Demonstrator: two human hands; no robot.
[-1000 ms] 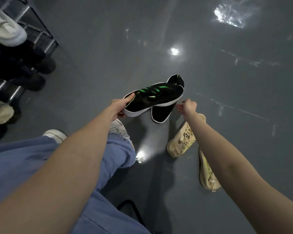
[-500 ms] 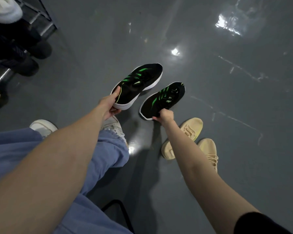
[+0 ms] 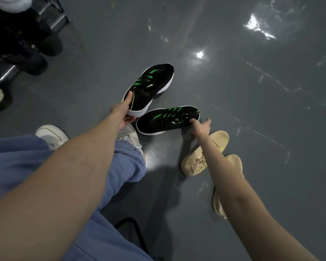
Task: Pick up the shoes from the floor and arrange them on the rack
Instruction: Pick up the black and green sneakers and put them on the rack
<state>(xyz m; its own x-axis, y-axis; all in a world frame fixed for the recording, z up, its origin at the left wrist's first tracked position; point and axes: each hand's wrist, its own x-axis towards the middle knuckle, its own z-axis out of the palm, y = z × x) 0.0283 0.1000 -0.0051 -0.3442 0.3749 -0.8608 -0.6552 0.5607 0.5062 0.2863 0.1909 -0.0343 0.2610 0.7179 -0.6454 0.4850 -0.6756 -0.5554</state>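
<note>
Pickup step: left hand (image 3: 123, 114) grips one black-green shoe (image 3: 149, 87) by the heel, right hand (image 3: 200, 127) pinches its mate (image 3: 166, 119); next, carry both to rack (image 3: 6, 72).

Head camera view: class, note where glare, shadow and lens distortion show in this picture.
In the head view, bright glare patches spot the glossy grey floor; dark shadow pools under the legs and hides detail on the rack; the wide-angle lens swells the near forearms beside the small black shoes.
</note>
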